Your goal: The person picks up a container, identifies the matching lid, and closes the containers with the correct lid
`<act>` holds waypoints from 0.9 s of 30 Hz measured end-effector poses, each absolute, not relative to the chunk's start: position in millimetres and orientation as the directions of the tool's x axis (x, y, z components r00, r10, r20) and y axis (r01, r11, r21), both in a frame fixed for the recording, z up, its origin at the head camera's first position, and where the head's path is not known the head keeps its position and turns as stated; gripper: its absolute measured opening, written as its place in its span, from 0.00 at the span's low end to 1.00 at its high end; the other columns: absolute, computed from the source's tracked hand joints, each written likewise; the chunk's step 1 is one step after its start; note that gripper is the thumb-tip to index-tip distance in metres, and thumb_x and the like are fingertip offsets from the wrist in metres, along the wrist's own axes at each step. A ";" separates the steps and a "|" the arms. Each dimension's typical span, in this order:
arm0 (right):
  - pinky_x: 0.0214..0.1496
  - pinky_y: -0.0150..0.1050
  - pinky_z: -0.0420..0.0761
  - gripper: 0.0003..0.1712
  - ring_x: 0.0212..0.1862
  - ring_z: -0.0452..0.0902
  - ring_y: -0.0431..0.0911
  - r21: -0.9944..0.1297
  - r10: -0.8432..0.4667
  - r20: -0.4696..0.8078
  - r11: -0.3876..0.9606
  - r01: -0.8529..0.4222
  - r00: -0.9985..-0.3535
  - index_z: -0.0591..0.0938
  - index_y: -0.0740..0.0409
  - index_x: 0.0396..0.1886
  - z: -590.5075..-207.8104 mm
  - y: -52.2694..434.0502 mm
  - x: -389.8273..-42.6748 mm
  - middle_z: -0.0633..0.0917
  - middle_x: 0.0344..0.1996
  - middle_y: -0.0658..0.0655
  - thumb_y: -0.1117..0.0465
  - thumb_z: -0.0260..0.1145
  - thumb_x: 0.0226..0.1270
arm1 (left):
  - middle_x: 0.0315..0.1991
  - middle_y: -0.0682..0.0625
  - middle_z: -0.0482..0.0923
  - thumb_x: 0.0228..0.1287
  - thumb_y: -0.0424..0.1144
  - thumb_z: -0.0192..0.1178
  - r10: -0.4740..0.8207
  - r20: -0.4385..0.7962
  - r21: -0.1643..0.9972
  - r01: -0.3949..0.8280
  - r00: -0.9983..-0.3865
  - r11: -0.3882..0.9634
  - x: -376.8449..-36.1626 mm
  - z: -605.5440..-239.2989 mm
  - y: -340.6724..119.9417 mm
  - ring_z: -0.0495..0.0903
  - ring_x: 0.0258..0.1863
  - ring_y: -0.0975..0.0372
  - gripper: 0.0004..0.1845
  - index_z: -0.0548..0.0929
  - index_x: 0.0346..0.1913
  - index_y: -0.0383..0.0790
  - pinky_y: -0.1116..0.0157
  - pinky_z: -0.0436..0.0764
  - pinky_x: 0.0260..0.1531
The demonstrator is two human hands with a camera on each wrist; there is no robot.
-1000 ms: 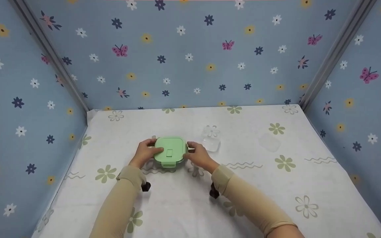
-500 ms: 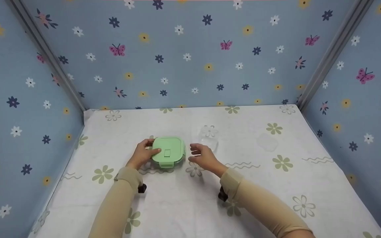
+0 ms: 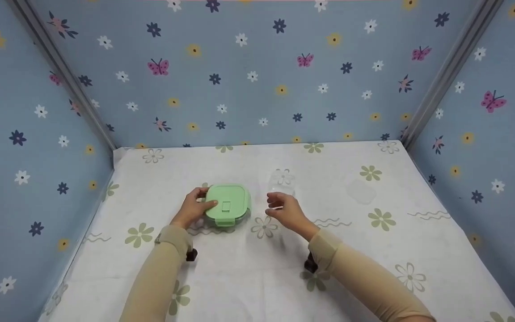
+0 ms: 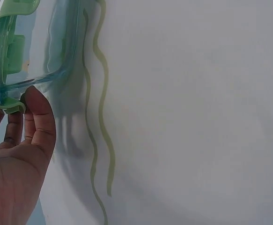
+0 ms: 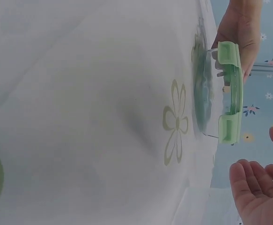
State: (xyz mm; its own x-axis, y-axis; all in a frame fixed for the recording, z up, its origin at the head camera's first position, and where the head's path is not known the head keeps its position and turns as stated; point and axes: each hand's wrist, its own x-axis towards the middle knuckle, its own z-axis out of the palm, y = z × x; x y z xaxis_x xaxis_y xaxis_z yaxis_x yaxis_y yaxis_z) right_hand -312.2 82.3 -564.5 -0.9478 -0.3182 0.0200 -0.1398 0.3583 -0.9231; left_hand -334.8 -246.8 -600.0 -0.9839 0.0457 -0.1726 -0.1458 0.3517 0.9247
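Observation:
A clear glass food container (image 3: 228, 219) with a green snap lid (image 3: 227, 197) stands on the cloth, left of the middle in the head view. My left hand (image 3: 191, 208) grips its left side, thumb on top of the lid. The left wrist view shows fingertips at a lid clip (image 4: 15, 108). Apart from the container, on its right, my right hand (image 3: 289, 212) holds nothing, its fingers loosely bent. Two green clips face the right wrist view, one being the lower clip (image 5: 228, 129). Behind my right fingers is a transparent container (image 3: 281, 180), partly hidden.
A flat, translucent rounded piece (image 3: 361, 192), perhaps a lid, lies on the right of the table. The flowered white cloth (image 3: 239, 277) covers the tabletop. Blue patterned panels (image 3: 257, 80) enclose the back and both sides.
My right hand has let go of the green-lidded food container and moved right, toward the transparent container. My left hand keeps its grip. The view has shifted slightly.

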 end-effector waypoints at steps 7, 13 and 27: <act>0.64 0.52 0.88 0.25 0.58 0.87 0.61 -0.925 -0.270 0.048 0.351 -0.145 -0.962 0.82 0.73 0.66 -564.7 91.2 -312.3 0.86 0.57 0.75 0.74 0.72 0.70 | 0.75 0.35 0.69 0.78 0.40 0.66 0.035 -0.173 0.919 -0.149 -0.984 0.366 -336.0 -601.6 -249.4 0.67 0.75 0.46 0.33 0.68 0.79 0.34 0.48 0.72 0.75; 0.63 0.51 0.88 0.23 0.55 0.87 0.57 -0.925 -0.214 0.066 0.352 -0.140 -0.975 0.83 0.71 0.63 -566.6 99.1 -311.9 0.86 0.56 0.74 0.73 0.73 0.70 | 0.75 0.34 0.69 0.78 0.41 0.66 0.047 -0.166 0.914 -0.136 -0.985 0.382 -336.3 -602.2 -249.8 0.67 0.76 0.45 0.34 0.68 0.79 0.34 0.46 0.69 0.77; 0.60 0.51 0.88 0.21 0.52 0.86 0.57 -0.922 -0.120 0.124 0.352 -0.159 -0.985 0.85 0.70 0.58 -570.8 119.5 -316.5 0.86 0.51 0.74 0.74 0.75 0.66 | 0.75 0.33 0.68 0.79 0.40 0.65 0.064 -0.162 0.919 -0.127 -0.985 0.373 -337.3 -604.6 -248.7 0.68 0.73 0.46 0.34 0.66 0.80 0.33 0.54 0.75 0.67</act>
State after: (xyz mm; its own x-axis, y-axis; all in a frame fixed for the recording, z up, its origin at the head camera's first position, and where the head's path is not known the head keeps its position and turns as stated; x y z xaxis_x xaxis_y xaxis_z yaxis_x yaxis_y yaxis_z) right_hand -316.5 119.5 -570.8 -0.9849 -0.1204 0.1243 -0.1594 0.3520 -0.9223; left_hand -337.3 -248.7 -604.6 -0.9847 0.0640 -0.1619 -0.1269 0.3727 0.9192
